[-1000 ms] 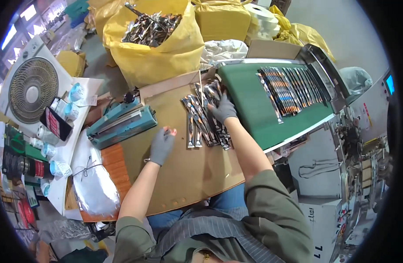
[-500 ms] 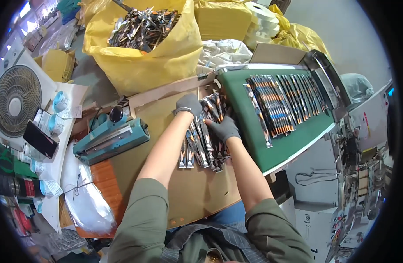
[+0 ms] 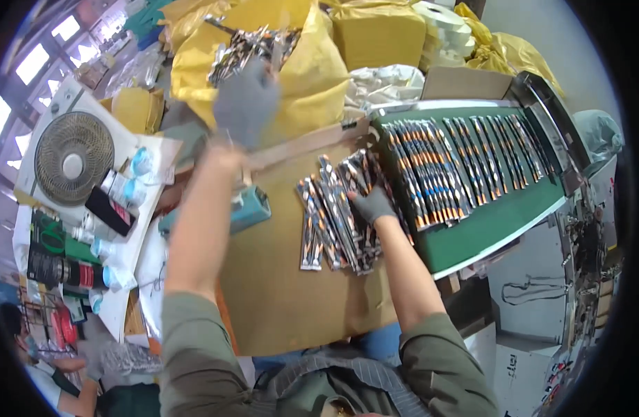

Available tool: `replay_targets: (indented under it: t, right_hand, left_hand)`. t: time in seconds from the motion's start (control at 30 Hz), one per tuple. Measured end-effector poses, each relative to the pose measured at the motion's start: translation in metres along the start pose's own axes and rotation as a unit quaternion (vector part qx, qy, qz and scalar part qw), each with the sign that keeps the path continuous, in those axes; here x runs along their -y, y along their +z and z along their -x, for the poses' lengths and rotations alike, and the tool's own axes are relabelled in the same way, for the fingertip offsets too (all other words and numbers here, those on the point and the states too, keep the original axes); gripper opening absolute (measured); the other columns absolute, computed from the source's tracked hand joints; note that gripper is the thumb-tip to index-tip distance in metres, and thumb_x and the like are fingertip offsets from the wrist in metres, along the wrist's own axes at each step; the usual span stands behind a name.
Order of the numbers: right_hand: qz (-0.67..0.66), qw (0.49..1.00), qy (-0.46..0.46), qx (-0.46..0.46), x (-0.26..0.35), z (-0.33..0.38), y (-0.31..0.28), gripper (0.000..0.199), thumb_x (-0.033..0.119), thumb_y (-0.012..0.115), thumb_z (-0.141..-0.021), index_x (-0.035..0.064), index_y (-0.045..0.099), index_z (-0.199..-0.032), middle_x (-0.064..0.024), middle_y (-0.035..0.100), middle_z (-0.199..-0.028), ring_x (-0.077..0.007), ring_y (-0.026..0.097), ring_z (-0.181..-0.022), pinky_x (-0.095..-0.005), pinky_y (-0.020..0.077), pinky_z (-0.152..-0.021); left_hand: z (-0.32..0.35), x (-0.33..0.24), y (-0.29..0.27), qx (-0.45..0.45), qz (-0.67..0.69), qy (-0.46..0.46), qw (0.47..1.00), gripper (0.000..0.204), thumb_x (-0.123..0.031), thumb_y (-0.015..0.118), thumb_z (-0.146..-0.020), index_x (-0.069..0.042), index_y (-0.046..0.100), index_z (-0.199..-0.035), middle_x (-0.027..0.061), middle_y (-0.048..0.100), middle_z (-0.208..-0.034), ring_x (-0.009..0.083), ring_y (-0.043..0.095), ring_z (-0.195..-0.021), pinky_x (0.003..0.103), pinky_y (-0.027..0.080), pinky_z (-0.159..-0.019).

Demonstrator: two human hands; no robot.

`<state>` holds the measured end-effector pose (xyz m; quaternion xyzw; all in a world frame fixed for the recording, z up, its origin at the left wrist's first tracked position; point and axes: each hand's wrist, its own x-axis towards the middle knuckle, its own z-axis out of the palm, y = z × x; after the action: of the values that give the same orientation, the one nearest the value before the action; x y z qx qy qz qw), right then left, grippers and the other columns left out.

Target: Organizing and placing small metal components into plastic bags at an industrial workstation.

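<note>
My left hand [image 3: 246,104], in a grey glove, is raised at the near edge of a big yellow bag [image 3: 312,83]. It is smeared by motion, so its fingers and anything in them cannot be made out. Behind it, a heap of slim dark packets [image 3: 226,61] fills the bag. My right hand [image 3: 375,206], gloved with bare fingertips, rests on the right part of a loose pile of slim black-and-orange packets [image 3: 326,222]. Its thumb points left, apart from the fingers. The pile lies on a brown cardboard-covered table [image 3: 264,292].
A green conveyor belt [image 3: 472,233] on the right carries packets in a row. My left forearm partly hides a teal sealer-like device [image 3: 249,210]. Further left stand a fan [image 3: 73,163] and a phone [image 3: 111,210]. Another person [image 3: 48,375] is at lower left.
My left hand has left the pile and swung up and left to the yellow bag. My right hand stays on the packets. The whole view has shifted slightly.
</note>
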<state>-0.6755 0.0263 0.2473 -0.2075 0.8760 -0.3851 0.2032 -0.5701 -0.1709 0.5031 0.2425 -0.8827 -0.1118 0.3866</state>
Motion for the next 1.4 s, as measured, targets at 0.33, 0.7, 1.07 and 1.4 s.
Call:
replay_targets:
  t: [0.33,0.7,1.07,1.4]
  right_hand:
    - [0.055,0.994,-0.093,0.026,0.049,0.031,0.009,0.075,0.049,0.071,-0.068,-0.0052,0.049,-0.116,-0.0292,0.057,-0.108,-0.0418,0.057,-0.101,-0.0427,0.0457,-0.086]
    - [-0.389,0.848,-0.005,0.359,0.046,0.134,0.041,0.036,0.029,0.064,-0.084,-0.0009,0.063,-0.105,-0.0064,0.064,-0.097,-0.0117,0.059,-0.089,-0.0252,0.047,-0.079]
    - [-0.383,0.759,-0.348,0.396,0.149,0.219,-0.007,0.123,0.006,0.086,-0.056,0.0108,0.004,-0.147,-0.0124,0.036,-0.135,-0.018,0.045,-0.116,-0.032,0.0392,-0.097]
    - [-0.2,0.714,-0.213,0.637,0.171,0.248,0.001,0.053,0.028,0.068,-0.071,-0.0044,0.059,-0.111,-0.0144,0.063,-0.104,-0.0222,0.059,-0.099,-0.0303,0.0431,-0.09]
  left_hand:
    - [0.253,0.053,0.103,0.082,0.136,-0.246,0.956,0.048,-0.039,0.061,-0.083,0.003,0.053,-0.105,0.0223,0.058,-0.098,0.0367,0.058,-0.089,0.044,0.046,-0.077]
    - [0.297,-0.002,-0.016,0.121,0.507,-0.518,0.678,0.044,-0.039,0.075,-0.073,-0.003,0.067,-0.096,0.0054,0.065,-0.088,0.0109,0.06,-0.08,0.026,0.048,-0.071]
    - [0.309,0.023,-0.104,0.1,0.541,-0.188,0.814,0.114,-0.031,0.088,-0.052,-0.001,0.021,-0.14,0.0117,0.042,-0.133,0.0217,0.044,-0.121,0.033,0.034,-0.103]
    - [0.389,-0.033,-0.117,0.162,0.827,-0.367,0.395,0.037,-0.012,0.065,-0.077,-0.005,0.052,-0.111,0.0054,0.059,-0.098,0.016,0.059,-0.089,0.029,0.048,-0.081]
